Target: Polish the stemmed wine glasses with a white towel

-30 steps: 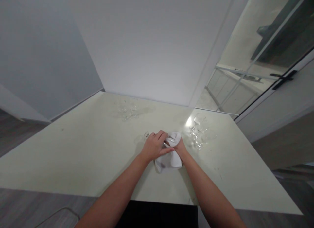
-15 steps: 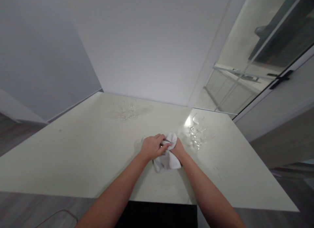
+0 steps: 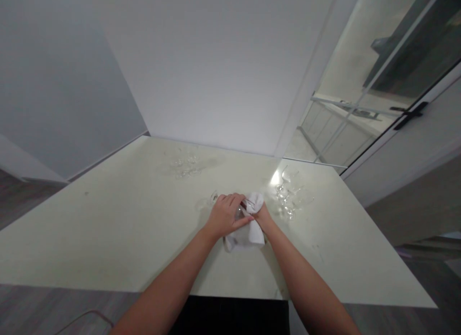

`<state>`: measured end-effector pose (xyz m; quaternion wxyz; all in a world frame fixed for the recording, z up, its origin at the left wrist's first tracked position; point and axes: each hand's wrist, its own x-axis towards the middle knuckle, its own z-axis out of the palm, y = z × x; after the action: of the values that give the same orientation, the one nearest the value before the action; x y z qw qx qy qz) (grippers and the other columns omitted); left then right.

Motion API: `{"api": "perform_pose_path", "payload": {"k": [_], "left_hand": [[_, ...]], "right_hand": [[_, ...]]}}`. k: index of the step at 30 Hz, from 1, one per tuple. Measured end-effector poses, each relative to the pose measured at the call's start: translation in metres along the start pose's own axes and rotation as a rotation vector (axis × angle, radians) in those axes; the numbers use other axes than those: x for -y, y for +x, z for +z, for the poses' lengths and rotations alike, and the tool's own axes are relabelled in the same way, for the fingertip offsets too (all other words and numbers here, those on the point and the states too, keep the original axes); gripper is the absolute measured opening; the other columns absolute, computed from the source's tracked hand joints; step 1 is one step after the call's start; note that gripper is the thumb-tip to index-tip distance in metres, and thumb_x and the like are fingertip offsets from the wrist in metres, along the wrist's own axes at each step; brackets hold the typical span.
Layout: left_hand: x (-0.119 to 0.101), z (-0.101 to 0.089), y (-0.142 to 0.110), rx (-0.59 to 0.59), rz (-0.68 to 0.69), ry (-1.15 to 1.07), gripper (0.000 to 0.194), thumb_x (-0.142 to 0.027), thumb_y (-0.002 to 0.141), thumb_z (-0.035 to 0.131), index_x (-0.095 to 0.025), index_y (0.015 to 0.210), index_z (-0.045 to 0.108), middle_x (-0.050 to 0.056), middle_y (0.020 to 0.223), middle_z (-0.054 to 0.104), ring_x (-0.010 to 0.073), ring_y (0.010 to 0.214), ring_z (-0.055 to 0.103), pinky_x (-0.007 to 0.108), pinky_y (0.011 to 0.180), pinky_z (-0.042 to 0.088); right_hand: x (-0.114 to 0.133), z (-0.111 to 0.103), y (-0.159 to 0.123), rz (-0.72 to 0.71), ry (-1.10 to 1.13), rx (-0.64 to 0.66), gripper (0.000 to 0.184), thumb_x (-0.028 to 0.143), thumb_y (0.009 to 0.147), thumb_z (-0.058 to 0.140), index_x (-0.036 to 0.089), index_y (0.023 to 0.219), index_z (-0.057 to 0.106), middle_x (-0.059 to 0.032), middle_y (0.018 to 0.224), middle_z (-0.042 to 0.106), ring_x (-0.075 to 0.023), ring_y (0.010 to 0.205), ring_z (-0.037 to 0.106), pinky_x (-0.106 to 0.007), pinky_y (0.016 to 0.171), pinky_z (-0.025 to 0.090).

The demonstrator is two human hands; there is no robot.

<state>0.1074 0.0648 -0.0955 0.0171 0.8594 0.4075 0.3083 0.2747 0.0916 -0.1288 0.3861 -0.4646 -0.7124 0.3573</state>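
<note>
A clear stemmed glass (image 3: 213, 197) lies sideways between my hands over the front middle of the table. Its foot sticks out to the left and its bowl points right. My left hand (image 3: 224, 215) is wrapped round the glass, with the thumb stretched towards the right. At the bowl's end my right hand (image 3: 263, 217) grips a white cloth (image 3: 255, 237), pressed against the glass. Part of the cloth hangs down below the hands. The cloth and the left hand hide most of the right fingers and part of the bowl.
Several clear glasses (image 3: 287, 200) stand close together on the right of the pale table (image 3: 118, 229). A second group of glasses (image 3: 186, 167) is at the back left. A white wall (image 3: 216, 85) rises behind the table, and a glass-paned door (image 3: 360, 104) is at the right.
The glass's foot now shows more to the left of my left hand. Both hands and the upper part of the cloth have shifted slightly to the right.
</note>
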Motion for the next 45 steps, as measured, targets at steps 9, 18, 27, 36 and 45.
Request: {"api": "perform_pose_path", "payload": {"k": [9, 18, 27, 36, 45], "left_hand": [[0.004, -0.003, -0.003, 0.257, -0.203, 0.065, 0.045, -0.062, 0.090, 0.037, -0.022, 0.100, 0.054, 0.005, 0.077, 0.069, 0.0250, 0.071, 0.066, 0.029, 0.058, 0.036], [0.000, -0.001, 0.003, -0.031, -0.038, 0.026, 0.045, -0.056, 0.091, 0.041, -0.017, 0.106, 0.054, 0.011, 0.101, 0.064, 0.0259, 0.095, 0.058, 0.039, 0.083, 0.037], [0.001, 0.000, 0.001, 0.006, -0.049, 0.081, 0.042, -0.056, 0.091, 0.040, -0.018, 0.102, 0.055, 0.010, 0.094, 0.063, 0.0255, 0.089, 0.057, 0.038, 0.078, 0.035], [0.000, 0.001, 0.002, 0.014, -0.081, 0.055, 0.039, -0.054, 0.090, 0.044, -0.018, 0.101, 0.055, 0.009, 0.096, 0.063, 0.0254, 0.091, 0.057, 0.038, 0.078, 0.036], [0.006, 0.000, 0.001, -0.155, -0.318, -0.332, 0.042, -0.056, 0.087, 0.049, -0.019, 0.109, 0.048, 0.003, 0.093, 0.058, 0.0182, 0.078, 0.055, 0.032, 0.073, 0.041]], "right_hand": [[0.014, -0.003, -0.015, -0.054, -0.568, 0.037, 0.018, 0.028, 0.074, 0.063, 0.015, 0.061, 0.062, -0.0069, 0.058, 0.062, -0.0160, 0.054, 0.053, -0.026, 0.055, 0.037], [0.003, -0.004, -0.007, -0.013, -0.119, -0.111, 0.027, 0.042, 0.082, 0.057, 0.018, 0.070, 0.059, -0.0012, 0.067, 0.059, -0.0133, 0.061, 0.051, -0.024, 0.059, 0.041], [0.022, -0.004, -0.004, -0.037, 0.110, 0.167, 0.023, 0.041, 0.080, 0.063, 0.018, 0.080, 0.066, -0.0028, 0.083, 0.068, -0.0171, 0.078, 0.059, -0.030, 0.080, 0.048], [0.015, -0.006, -0.005, -0.039, 0.207, 0.158, 0.023, 0.039, 0.080, 0.063, 0.017, 0.085, 0.069, -0.0059, 0.091, 0.070, -0.0201, 0.090, 0.061, -0.033, 0.087, 0.047], [0.008, -0.003, -0.002, 0.099, 0.197, -0.055, 0.044, 0.058, 0.087, 0.046, 0.018, 0.091, 0.063, -0.0069, 0.093, 0.065, -0.0190, 0.088, 0.059, -0.033, 0.085, 0.048]]}}
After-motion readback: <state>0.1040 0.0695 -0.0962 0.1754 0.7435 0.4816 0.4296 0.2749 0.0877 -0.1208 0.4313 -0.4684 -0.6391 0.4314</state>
